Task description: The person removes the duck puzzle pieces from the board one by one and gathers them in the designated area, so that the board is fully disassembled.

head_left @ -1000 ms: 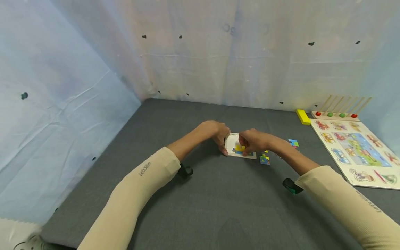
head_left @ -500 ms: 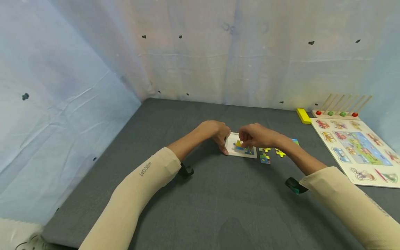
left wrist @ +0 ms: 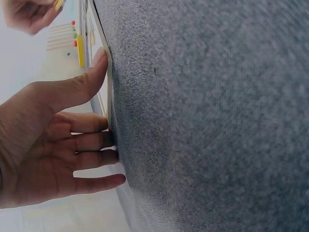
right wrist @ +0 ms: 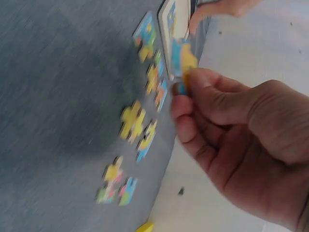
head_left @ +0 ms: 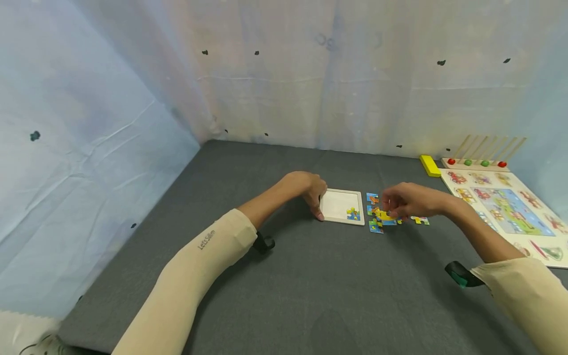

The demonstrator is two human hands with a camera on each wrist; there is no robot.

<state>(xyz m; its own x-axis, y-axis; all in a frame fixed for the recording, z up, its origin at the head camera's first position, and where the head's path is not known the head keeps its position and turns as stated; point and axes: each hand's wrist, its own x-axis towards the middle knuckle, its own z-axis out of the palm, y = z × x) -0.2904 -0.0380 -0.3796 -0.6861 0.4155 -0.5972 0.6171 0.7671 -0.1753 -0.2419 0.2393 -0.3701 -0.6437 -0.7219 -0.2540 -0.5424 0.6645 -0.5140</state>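
My left hand [head_left: 312, 193] holds the left side of a shallow white puzzle tray [head_left: 339, 202], thumb near its front corner and fingers further back. In the left wrist view its thumb and index finger meet the tray's thin edge [left wrist: 109, 79], the other fingers spread behind. A joined bit of jigsaw [head_left: 353, 214] lies in the tray's front right corner. To the right of the tray, my right hand [head_left: 411, 199] pinches a yellow and blue jigsaw piece [right wrist: 185, 57] between thumb and fingertips, over loose jigsaw pieces [head_left: 375, 227]. Its hand partly covers those pieces in the head view.
Several more jigsaw pieces [right wrist: 132, 121] lie on the dark grey cloth. A large picture board [head_left: 514, 212] lies at the right, with a yellow block [head_left: 430, 165] and a wooden peg stand with red and green beads [head_left: 477, 164] behind it. A draped sheet [head_left: 355, 98] backs the table.
My right hand has lifted the yellow and blue piece out of the tray and carried it right, over the loose pieces. My left hand has stayed at the tray's left side.
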